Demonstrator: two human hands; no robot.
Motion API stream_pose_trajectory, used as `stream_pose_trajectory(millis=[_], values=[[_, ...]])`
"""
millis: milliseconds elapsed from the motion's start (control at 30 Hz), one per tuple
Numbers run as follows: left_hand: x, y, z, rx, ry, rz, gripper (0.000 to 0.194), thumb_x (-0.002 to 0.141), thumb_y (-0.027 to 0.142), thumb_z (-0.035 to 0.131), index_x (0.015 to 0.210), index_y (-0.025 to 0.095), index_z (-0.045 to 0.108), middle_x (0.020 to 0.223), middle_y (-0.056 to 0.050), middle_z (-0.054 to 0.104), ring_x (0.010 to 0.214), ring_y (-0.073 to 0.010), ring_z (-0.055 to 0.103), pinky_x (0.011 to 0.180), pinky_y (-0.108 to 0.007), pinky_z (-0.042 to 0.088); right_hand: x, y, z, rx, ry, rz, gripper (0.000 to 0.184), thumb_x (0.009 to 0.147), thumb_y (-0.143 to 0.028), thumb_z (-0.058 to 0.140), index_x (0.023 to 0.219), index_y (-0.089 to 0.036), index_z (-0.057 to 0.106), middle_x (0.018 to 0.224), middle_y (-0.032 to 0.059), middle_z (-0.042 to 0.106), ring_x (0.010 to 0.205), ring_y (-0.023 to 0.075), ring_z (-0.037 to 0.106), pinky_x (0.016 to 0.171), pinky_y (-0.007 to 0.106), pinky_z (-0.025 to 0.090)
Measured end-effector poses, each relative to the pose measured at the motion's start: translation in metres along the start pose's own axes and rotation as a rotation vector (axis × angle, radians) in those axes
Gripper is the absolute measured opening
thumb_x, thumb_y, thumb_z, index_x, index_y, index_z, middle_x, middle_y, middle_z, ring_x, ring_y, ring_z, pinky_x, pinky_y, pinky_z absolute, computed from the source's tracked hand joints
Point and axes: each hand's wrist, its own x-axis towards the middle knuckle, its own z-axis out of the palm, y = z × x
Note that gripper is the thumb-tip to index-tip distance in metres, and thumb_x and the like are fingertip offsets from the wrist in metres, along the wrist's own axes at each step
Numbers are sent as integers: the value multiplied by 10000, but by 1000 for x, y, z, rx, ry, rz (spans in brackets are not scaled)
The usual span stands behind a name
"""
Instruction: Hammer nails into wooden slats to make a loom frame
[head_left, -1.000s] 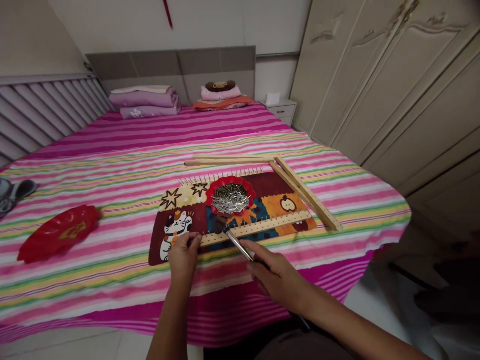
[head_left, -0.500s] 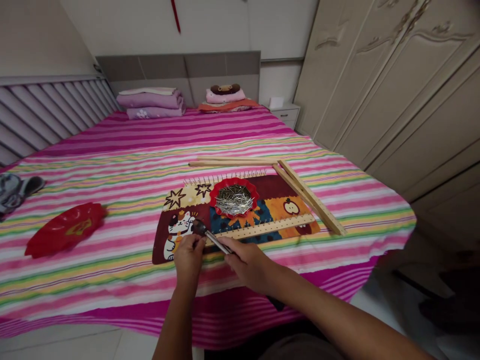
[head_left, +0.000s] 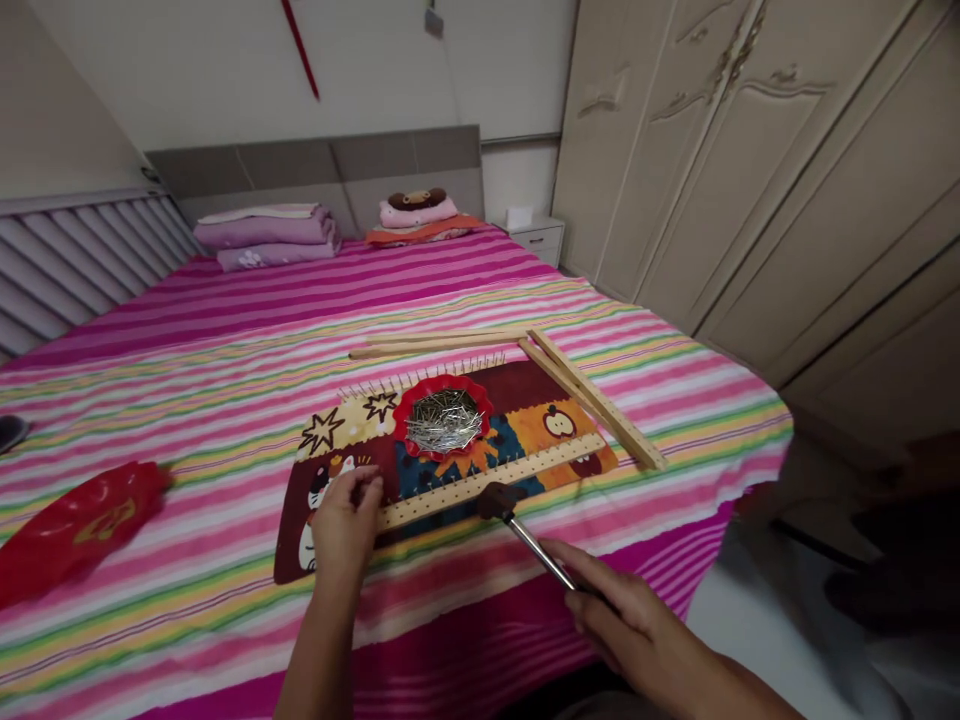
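My right hand [head_left: 630,620] grips a hammer [head_left: 544,552] by its handle; the dark head is in the air at the near edge of a wooden strip [head_left: 491,482]. The strip has rows of holes, with several nails standing upright along it. At its left end is my left hand [head_left: 346,525], thumb and fingers drawn together; what they pinch, if anything, is hidden. Behind the strip, a red scalloped bowl [head_left: 401,425] full of loose nails [head_left: 448,420] rests on a patterned mat [head_left: 517,385].
Along the mat's back edge, another strip [head_left: 420,376] bristles with upright nails. Bare wooden strips [head_left: 442,343] lie behind it, and more strips [head_left: 600,405] slant along the right. A red tray [head_left: 82,525] sits at left on the striped bedspread [head_left: 225,450]. Folded bedding [head_left: 270,235] is near the headboard.
The hammer and my right hand have swung right and toward me, away from my left hand. My left hand stays by the strip's left end. The view has shifted right and tilted.
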Motion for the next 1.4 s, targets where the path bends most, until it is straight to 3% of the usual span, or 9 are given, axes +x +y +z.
stream_pose_trajectory(millis=[167,333,667,833,967,1100,1233,1400], values=[[45,36,38,348,-206,310,216,742,229,515,805,230,722,889,-61,706,866,-219,613,839,-327,443,-3,19,-13,60,53,15,542,941,-431,436,1417,-172,426,487,-84,306,412,98,312,372,196,231],[61,54,66,679,-346,346,214,730,186,538,790,236,737,922,-96,708,908,-286,601,795,-393,410,-3,27,-17,101,122,22,537,912,-462,473,1377,-194,492,477,-72,351,420,106,349,380,193,288],[74,51,67,648,-493,433,145,689,159,579,675,234,701,827,-66,660,833,-216,603,769,-317,404,2,27,-15,192,131,140,643,868,-541,497,1408,-194,450,523,-67,418,379,80,325,359,194,263],[78,49,59,569,-495,442,156,730,206,551,720,239,703,809,-37,669,762,-169,605,725,-262,419,2,35,-11,194,146,132,666,873,-532,481,1421,-158,421,499,-82,386,368,80,316,350,194,233],[78,47,48,239,-408,327,133,705,246,582,710,234,715,808,-31,690,779,-175,613,761,-277,451,3,34,-8,204,127,154,695,878,-526,464,1442,-130,375,462,-106,325,345,81,294,339,195,203],[75,43,38,-224,-317,4,111,633,280,656,702,212,711,709,-13,688,690,-158,610,716,-288,490,4,32,-5,218,121,172,723,855,-551,481,1439,-136,383,471,-108,326,341,75,285,333,196,192],[66,42,24,-667,-231,-285,169,572,237,716,714,148,688,647,-8,664,591,-107,601,586,-227,505,1,30,-2,236,127,166,672,864,-528,492,1423,-163,417,477,-97,368,347,75,298,342,195,209],[57,42,6,-882,-177,-426,178,547,104,736,712,116,670,623,-7,655,560,-85,610,524,-176,518,0,33,-1,224,131,121,693,854,-527,507,1425,-146,413,488,-91,382,365,79,312,362,196,235]])
